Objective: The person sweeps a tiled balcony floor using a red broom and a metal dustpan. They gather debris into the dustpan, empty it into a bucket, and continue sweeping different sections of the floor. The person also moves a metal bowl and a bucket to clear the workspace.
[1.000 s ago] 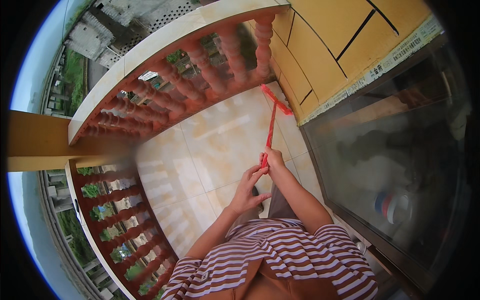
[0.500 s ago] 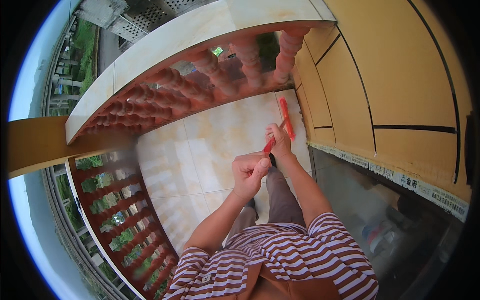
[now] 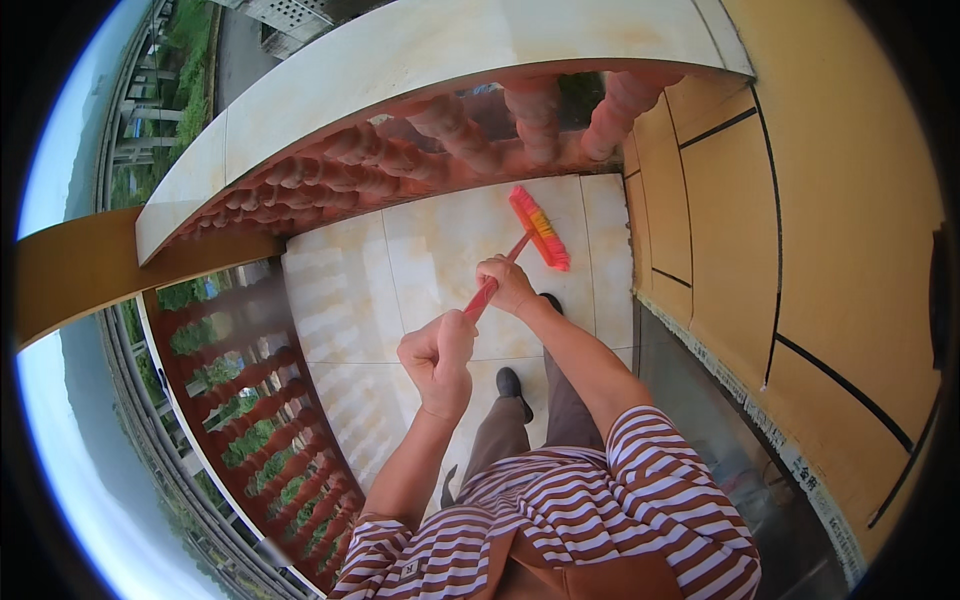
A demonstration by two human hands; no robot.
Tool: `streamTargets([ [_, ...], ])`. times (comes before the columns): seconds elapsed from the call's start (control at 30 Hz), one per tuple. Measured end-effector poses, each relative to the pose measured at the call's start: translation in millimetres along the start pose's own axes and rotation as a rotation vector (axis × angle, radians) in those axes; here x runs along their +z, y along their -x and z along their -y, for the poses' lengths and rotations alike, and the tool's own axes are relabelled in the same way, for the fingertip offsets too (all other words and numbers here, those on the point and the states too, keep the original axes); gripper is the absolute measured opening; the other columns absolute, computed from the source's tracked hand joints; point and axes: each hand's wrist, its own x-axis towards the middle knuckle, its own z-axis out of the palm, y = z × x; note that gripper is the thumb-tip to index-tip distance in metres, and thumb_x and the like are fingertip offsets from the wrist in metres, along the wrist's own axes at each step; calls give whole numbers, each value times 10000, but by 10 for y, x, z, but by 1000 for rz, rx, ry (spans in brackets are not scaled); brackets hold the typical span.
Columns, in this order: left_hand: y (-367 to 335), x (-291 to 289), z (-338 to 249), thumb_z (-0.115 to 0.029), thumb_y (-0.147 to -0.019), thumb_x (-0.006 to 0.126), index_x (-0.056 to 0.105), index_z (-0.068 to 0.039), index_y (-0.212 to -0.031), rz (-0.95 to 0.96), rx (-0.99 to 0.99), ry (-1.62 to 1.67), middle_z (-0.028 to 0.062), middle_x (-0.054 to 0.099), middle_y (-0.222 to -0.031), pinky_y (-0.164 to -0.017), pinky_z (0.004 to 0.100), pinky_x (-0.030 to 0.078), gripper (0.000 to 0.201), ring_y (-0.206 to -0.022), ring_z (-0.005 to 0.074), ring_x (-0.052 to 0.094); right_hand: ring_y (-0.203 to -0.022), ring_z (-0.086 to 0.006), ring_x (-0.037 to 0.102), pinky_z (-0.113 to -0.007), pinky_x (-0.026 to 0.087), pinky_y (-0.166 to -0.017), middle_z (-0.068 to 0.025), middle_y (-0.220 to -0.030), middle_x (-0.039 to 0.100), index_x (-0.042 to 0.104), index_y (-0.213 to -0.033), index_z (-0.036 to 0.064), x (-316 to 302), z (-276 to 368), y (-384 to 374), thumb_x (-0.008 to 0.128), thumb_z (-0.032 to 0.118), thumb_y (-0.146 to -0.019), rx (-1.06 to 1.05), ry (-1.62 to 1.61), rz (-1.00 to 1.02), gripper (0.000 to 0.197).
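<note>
Both of my hands grip the red handle of a broom (image 3: 540,229), whose head has red, orange and yellow bristles. My left hand (image 3: 439,362) is closed round the upper end of the handle, nearer my body. Farther down the handle my right hand (image 3: 508,285) is wrapped round it. From there the handle slants away to the broom head, which lies at the pale tiled floor (image 3: 440,245) beyond my feet. Whether the bristles press on the tiles I cannot tell.
A balustrade with red balusters (image 3: 440,125) and a pale stone rail (image 3: 400,55) curves along the far side. More red balusters (image 3: 260,420) line the left. A yellow tiled wall (image 3: 840,220) rises on the right. My dark shoe (image 3: 510,382) stands on the floor.
The broom head has swung left, away from the right wall, and its bristles now face more into view. Both hands have moved left and stay closed on the handle.
</note>
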Motion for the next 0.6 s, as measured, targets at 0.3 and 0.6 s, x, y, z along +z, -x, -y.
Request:
streamTargets([
  [0.3,-175,-89,-107,-213,-746,791,440,-59,-604,450,303,190,41,455,-548,-571,309,428,409,-525,191,477,-735,-294,555,-403,446,-646,-68,-663,576,520,-633,94,-599,190,165,647,40,-648,-23,183,-69,138],
  [0.6,308,-1240,66,53,-867,552,281,-28,-527,-240,-20,-259,32,420,-513,-534,265,344,443,-514,130,374,-814,-299,546,-399,470,-693,-76,-722,593,565,-611,100,1400,433,-122,648,51,-653,-140,48,367,105],
])
